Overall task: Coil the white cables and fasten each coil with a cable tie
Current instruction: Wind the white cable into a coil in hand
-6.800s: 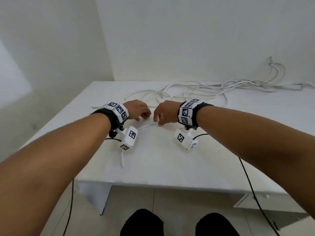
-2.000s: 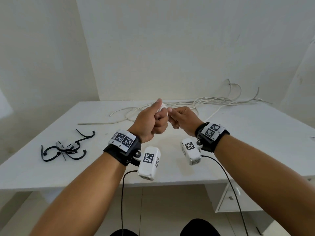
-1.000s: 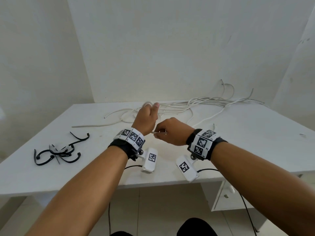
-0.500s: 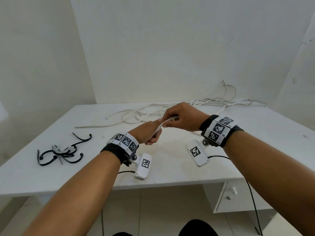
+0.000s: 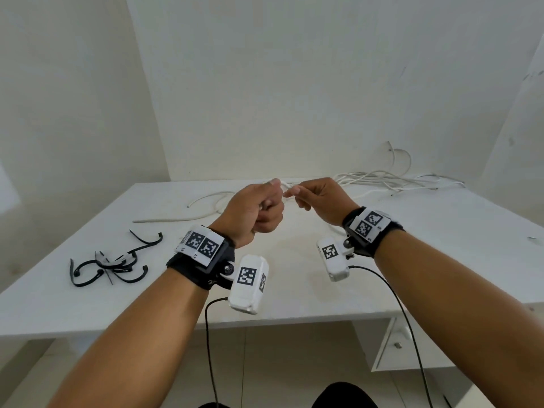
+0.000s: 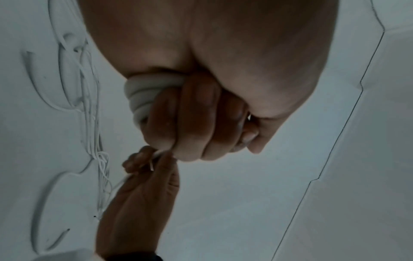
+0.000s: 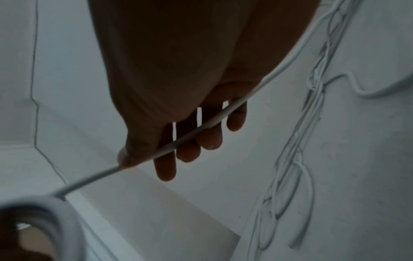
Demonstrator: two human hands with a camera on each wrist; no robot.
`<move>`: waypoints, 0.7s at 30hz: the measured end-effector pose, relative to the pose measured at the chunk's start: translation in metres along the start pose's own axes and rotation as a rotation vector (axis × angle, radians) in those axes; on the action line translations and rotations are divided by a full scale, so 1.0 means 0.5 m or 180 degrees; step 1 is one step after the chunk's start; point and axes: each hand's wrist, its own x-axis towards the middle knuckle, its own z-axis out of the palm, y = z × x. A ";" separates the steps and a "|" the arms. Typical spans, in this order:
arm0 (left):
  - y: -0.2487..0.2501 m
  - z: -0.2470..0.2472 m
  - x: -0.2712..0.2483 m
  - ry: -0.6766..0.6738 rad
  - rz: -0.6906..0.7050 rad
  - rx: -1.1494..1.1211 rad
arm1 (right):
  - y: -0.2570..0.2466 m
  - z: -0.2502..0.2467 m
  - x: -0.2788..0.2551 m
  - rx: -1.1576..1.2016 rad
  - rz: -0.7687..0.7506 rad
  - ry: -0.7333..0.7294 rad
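1. Holding both hands raised above the white table [image 5: 294,278], I have my left hand [image 5: 252,212] closed in a fist around several turns of white cable [image 6: 143,95]; the left wrist view shows the turns wrapped over the curled fingers [image 6: 190,123].
2. My right hand [image 5: 319,201] pinches the same cable between thumb and forefinger just beside the left fist. In the right wrist view the strand [image 7: 201,127] runs diagonally across the underside of my fingers [image 7: 210,139], which are only loosely bent, and leads down to the coil [image 7: 60,215] at lower left.
3. The loose tangle of white cables [image 5: 391,181] lies along the far edge of the table against the wall. One separate length [image 5: 173,219] curves across the table to the left of my left hand.
4. A small heap of black cable ties [image 5: 109,265] lies on the left part of the table, well apart from both hands.
5. Markings: each wristband [image 5: 203,245] carries square black-and-white coded tags, and each white wrist camera housing [image 5: 248,284] carries the same kind of tag. Small characters are printed beside the tags, too small to read reliably.
6. Containers: a white drawer unit [image 5: 397,346] stands under the right side of the table, drawer shut; its contents are not visible.
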 end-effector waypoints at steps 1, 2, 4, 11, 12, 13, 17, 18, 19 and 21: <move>0.004 0.001 -0.001 0.0046 0.0064 -0.0084 | 0.012 0.007 -0.003 -0.0062 0.0060 -0.0027; 0.008 0.003 0.000 0.0098 0.0142 -0.0172 | 0.024 0.015 -0.006 -0.0173 0.0153 -0.0066; 0.013 0.003 0.006 0.0245 0.0322 -0.0347 | 0.044 0.034 -0.014 -0.0419 0.0380 -0.0217; -0.016 -0.027 0.050 0.1414 0.0646 0.0222 | 0.000 0.122 -0.053 -0.1062 0.0147 -0.1179; -0.024 -0.034 0.055 0.1575 0.0601 0.0449 | -0.011 0.126 -0.051 -0.1127 0.0079 -0.1206; -0.030 -0.040 0.058 0.1701 0.0551 0.0658 | -0.021 0.129 -0.047 -0.1200 0.0041 -0.1229; -0.050 -0.047 0.063 0.2027 0.0442 0.1178 | -0.046 0.130 -0.041 -0.1427 0.0099 -0.1459; -0.053 -0.048 0.065 0.2087 0.0427 0.1313 | -0.052 0.130 -0.042 -0.1477 0.0101 -0.1549; -0.056 -0.050 0.067 0.2126 0.0390 0.1462 | -0.059 0.130 -0.044 -0.1528 0.0067 -0.1620; -0.067 -0.062 0.071 0.2099 0.0282 0.1765 | -0.070 0.126 -0.048 -0.1583 -0.0041 -0.1664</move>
